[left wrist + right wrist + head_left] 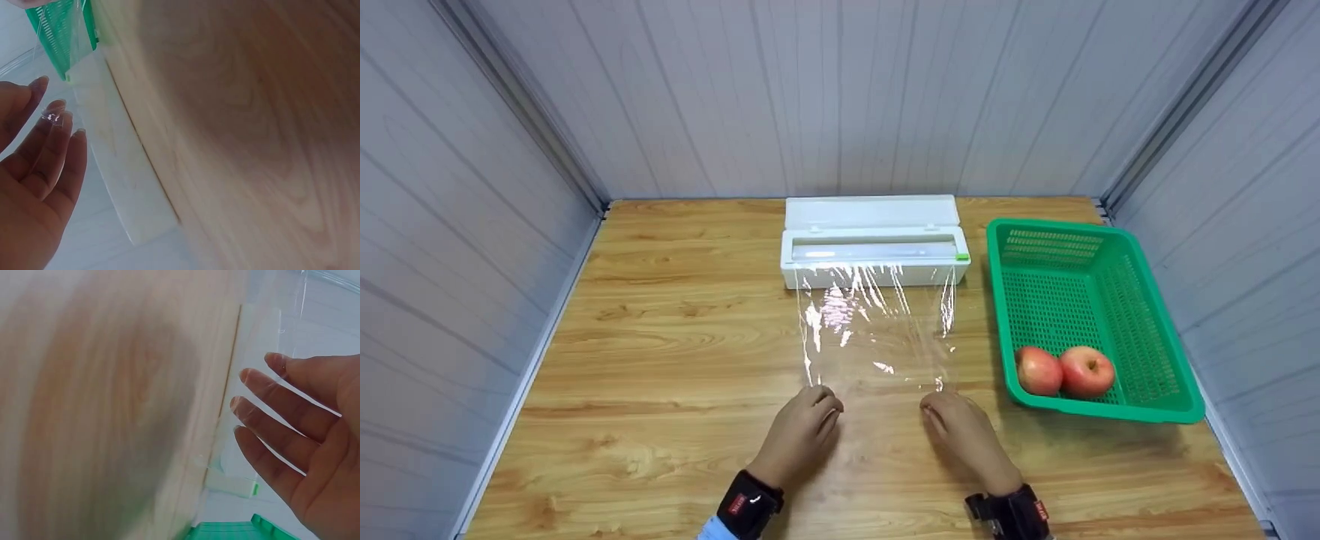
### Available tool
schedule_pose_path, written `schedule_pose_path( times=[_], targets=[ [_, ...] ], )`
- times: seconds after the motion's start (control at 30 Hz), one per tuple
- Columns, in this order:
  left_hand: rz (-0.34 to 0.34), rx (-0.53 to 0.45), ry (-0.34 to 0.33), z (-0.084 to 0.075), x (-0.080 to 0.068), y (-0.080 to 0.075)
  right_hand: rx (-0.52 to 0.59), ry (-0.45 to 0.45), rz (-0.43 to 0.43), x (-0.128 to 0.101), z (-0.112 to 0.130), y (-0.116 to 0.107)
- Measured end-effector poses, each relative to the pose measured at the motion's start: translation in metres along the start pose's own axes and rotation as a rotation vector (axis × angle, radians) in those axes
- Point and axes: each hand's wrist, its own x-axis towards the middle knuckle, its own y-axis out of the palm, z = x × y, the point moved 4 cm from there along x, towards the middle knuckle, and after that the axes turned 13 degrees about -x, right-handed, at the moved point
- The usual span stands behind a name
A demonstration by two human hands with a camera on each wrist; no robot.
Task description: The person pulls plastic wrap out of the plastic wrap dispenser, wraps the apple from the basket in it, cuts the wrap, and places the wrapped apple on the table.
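A sheet of clear cling film (877,337) stretches toward me from a white dispenser box (877,277), its lid (871,212) raised at the back. My left hand (801,431) pinches the sheet's near left corner; in the left wrist view a bit of film (52,117) shines at the fingertips. At the near right corner, my right hand (967,439) pinches the film between thumb and index finger. The other fingers (261,416) of that hand are extended in the right wrist view. Film still runs unbroken to the roll in the box.
To the right stands a green plastic basket (1166,330) with two red apples, one apple (1039,371) beside the other apple (1087,373) at its near left corner. A small green piece (962,257) sits at the box's right end. Pale panel walls (840,97) enclose the wooden table (675,337).
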Motion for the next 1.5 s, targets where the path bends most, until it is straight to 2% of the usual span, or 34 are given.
schedule_pose_path(
  times=[0.37, 0.5, 0.93, 1.17, 1.5],
  targets=[
    [0.068, -0.030, -0.088, 0.008, -0.004, 0.011, 0.076, 0.086, 0.197, -0.006, 0.002, 0.016],
    [0.084, -0.058, -0.090, 0.012, -0.006, 0.015, 0.093, 0.115, 0.244, -0.007, 0.002, 0.020],
    [0.115, -0.024, -0.095, 0.021, -0.011, 0.021, 0.127, 0.134, 0.253, -0.013, 0.002, 0.022],
    [0.130, -0.036, -0.122, 0.021, -0.013, 0.020, 0.122, 0.085, 0.241, -0.016, 0.001, 0.020],
    [0.166, -0.051, -0.163, 0.024, -0.009, 0.021, 0.163, 0.148, 0.183, -0.019, -0.006, 0.017]
  ],
)
